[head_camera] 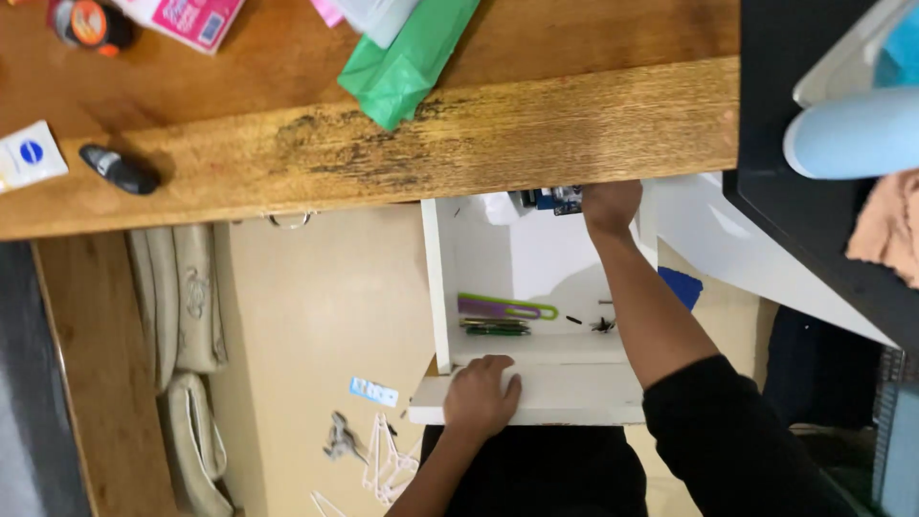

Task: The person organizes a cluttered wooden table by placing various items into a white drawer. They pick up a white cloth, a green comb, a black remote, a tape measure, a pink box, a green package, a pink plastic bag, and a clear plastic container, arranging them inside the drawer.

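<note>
A: What is closest to you?

B: Your black sleeve, low down on your right side. Your arm goes up from it into the white drawer.

A: What is your left hand doing?

B: Your left hand lies on the front edge of the drawer. Your fingers are bent down over that edge, pressed on the wood. It grips the drawer front and nothing else.

A: And your right hand?

B: Your right hand is deep at the back of the drawer, right under the wooden table top. The table edge hides your fingers, so you cannot tell if they are spread or closed. Just to the left of that hand sits a small blue thing, too dim to name.

A: What is between your two hands?

B: A purple and green tool lies flat in the drawer, with a bunch of green pens just below it. Some tiny dark bits lie close to your right arm.

A: And on the table above your right hand?

B: A green bag hangs a little over the edge. Far to the left lies a black marker.
</note>
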